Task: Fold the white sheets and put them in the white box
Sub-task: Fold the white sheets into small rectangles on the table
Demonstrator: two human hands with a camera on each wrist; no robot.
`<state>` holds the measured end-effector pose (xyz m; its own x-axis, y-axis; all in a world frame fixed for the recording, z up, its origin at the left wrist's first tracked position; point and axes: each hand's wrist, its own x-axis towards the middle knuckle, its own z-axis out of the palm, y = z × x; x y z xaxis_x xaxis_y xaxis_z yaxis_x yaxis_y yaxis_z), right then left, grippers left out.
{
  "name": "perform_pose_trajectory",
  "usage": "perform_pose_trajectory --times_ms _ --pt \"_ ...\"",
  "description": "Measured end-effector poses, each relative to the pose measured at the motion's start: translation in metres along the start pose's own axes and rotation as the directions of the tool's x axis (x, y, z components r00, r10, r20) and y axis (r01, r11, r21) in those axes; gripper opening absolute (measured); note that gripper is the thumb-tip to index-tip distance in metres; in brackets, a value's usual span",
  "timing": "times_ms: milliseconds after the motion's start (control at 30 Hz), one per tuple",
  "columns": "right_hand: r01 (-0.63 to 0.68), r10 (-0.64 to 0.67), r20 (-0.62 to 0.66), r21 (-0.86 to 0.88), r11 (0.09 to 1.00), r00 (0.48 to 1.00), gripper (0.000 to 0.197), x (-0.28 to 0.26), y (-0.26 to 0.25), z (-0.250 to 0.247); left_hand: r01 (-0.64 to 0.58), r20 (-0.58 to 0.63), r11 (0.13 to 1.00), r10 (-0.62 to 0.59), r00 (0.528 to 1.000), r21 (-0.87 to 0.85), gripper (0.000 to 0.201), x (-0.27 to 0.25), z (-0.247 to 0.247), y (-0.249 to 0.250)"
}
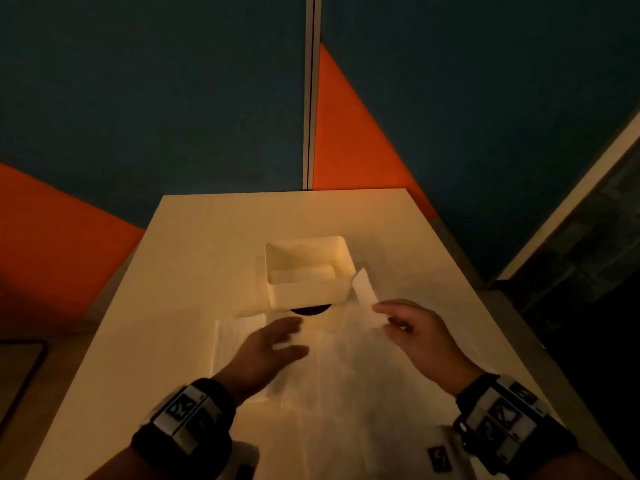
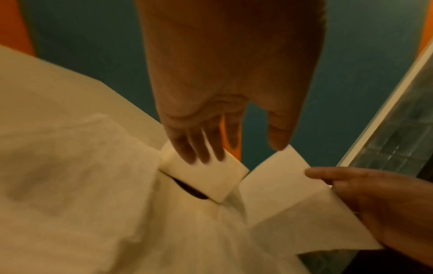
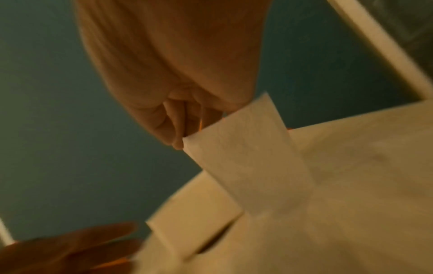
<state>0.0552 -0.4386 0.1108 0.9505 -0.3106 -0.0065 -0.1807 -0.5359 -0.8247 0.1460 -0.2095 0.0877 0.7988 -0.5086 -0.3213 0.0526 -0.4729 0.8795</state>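
Observation:
A large white sheet (image 1: pixel 332 382) lies spread on the pale table (image 1: pixel 207 237) in front of me. Behind it stands the white box (image 1: pixel 308 292), which holds what looks like a folded white piece (image 1: pixel 301 273). My right hand (image 1: pixel 384 317) pinches a corner strip of the sheet (image 1: pixel 363 289) and lifts it beside the box's right side; the right wrist view shows the fingers (image 3: pixel 178 137) curled on that strip (image 3: pixel 246 157). My left hand (image 1: pixel 291 336) hovers over the sheet with straight fingers (image 2: pixel 199 148), just short of the box (image 2: pixel 206 176), and holds nothing.
A dark round object (image 1: pixel 310 310) peeks out under the box's front edge. Teal and orange partition panels (image 1: pixel 346 133) close off the table's far side. The table's right edge (image 1: pixel 502 306) drops to a dark floor. A small black-and-white marker (image 1: pixel 438 459) lies near my right wrist.

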Motion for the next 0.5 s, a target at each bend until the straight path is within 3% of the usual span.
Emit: perform_pose_trajectory --times_ms 67,167,233,367,500 --pt "-0.003 -0.003 0.045 0.137 0.991 0.999 0.034 -0.001 -0.021 0.006 -0.015 0.138 0.981 0.043 0.99 -0.195 0.053 -0.002 0.011 0.016" --pt "-0.007 -0.055 0.201 0.297 0.955 0.978 0.035 -0.007 -0.044 0.014 -0.047 0.226 0.927 0.139 0.964 -0.372 0.074 -0.004 0.024 0.03" --pt "-0.016 -0.09 0.294 0.34 0.94 0.952 0.035 -0.009 -0.053 0.017 -0.047 0.263 0.872 0.199 0.944 -0.488 0.069 -0.005 0.027 0.035" --pt "-0.07 -0.126 0.377 0.466 0.882 0.918 0.038 -0.009 -0.056 0.016 -0.014 0.225 0.774 0.201 0.953 -0.633 0.056 -0.006 0.027 0.04" --pt "-0.123 -0.129 0.417 0.527 0.841 0.9 0.038 -0.01 -0.059 0.013 0.055 0.145 0.718 0.065 0.987 -0.694 0.039 -0.005 0.025 0.048"
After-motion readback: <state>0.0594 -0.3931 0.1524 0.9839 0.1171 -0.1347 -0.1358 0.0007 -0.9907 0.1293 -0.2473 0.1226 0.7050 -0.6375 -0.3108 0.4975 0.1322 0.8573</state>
